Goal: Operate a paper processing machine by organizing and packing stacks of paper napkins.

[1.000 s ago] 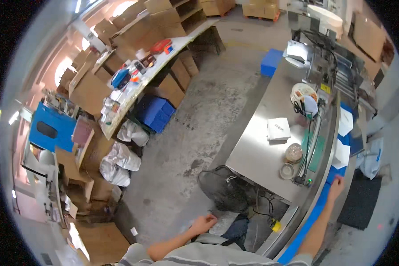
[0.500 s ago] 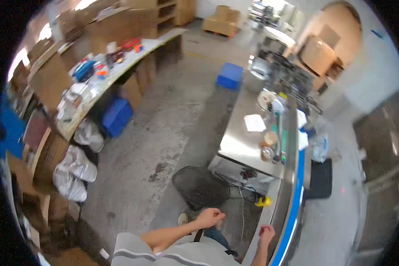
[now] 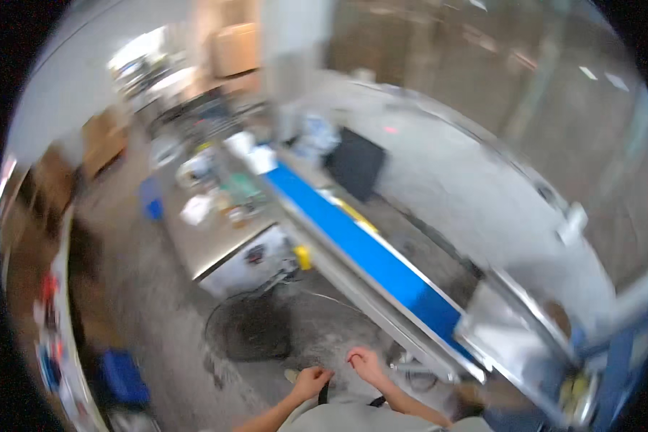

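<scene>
My left hand (image 3: pixel 313 381) is in front of my body at the lower middle, its fingers curled in and no object showing in them. My right hand (image 3: pixel 366 366) is a little to the right and slightly higher, loosely curled, with nothing seen in it. The hands are apart and touch nothing I can make out. Nearest to the right hand is the metal side rail (image 3: pixel 371 306) of a conveyor with a blue belt (image 3: pixel 367 252). Ahead of the left hand stands a dark, rounded seat-like thing (image 3: pixel 255 324). The picture is smeared by motion.
A steel table (image 3: pixel 187 248) with white pieces and small containers adjoins the conveyor's far end; a yellow object (image 3: pixel 303 257) is at its corner. A metal chute (image 3: pixel 507 320) stands right. Left are a blue bin (image 3: pixel 126 374) and a cluttered bench (image 3: pixel 75 345). Cables cross the floor.
My view has swung right, so the conveyor now crosses the middle and the bench sits at the left rim. My hands have come closer together; the right one has left the rail's side.
</scene>
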A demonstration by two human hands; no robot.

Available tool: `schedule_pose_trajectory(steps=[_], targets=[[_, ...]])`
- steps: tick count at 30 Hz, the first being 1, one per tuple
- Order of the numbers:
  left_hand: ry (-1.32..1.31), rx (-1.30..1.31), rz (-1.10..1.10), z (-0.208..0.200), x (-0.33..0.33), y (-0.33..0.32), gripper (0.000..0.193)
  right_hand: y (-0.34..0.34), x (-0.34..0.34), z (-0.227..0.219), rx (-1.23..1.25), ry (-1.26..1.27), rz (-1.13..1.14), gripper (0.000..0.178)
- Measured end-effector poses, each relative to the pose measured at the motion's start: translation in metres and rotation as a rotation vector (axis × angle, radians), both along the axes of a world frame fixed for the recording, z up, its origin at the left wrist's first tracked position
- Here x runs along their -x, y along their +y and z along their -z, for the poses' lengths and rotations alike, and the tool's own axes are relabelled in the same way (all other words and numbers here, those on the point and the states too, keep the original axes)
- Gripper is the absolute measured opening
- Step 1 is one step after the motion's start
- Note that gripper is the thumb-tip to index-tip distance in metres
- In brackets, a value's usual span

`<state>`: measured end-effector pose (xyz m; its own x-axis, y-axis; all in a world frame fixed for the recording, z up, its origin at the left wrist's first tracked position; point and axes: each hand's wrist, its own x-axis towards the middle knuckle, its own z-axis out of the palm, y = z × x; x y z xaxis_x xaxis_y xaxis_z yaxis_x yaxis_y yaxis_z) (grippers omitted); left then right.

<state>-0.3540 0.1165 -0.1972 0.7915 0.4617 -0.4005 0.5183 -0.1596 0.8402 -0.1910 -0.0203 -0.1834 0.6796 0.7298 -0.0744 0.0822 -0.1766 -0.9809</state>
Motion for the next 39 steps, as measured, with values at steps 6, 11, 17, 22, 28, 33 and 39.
schedule_pose_trajectory(steps=[6, 11, 17, 22, 28, 33, 39], targets=[[-0.068, 0.015, 0.258, -0.035, -0.082, -0.126, 0.034, -0.188, -0.001, 0.041, -0.187, 0.266, 0.365, 0.021], [-0.078, 0.161, 0.504, -0.063, -0.132, -0.282, 0.026, -0.353, -0.010, 0.008, -0.027, 0.167, 0.700, 0.020], [0.032, 0.144, 1.034, -0.079, -0.140, -0.420, 0.031, -0.509, 0.036, 0.015, -0.031, 0.198, 1.204, 0.018], [0.072, 0.263, 1.256, -0.052, -0.160, -0.473, 0.031, -0.553, 0.086, 0.006, -0.104, 0.259, 1.502, 0.019], [0.069, 0.150, 1.569, -0.035, -0.191, -0.531, 0.033, -0.546, 0.142, 0.013, -0.145, 0.449, 1.742, 0.019], [0.017, 0.242, 1.691, -0.063, -0.218, -0.582, 0.033, -0.528, 0.141, 0.010, -0.091, 0.604, 1.832, 0.018], [0.064, 0.412, 1.736, -0.055, -0.228, -0.637, 0.028, -0.548, 0.131, -0.001, 0.124, 0.486, 1.738, 0.020]])
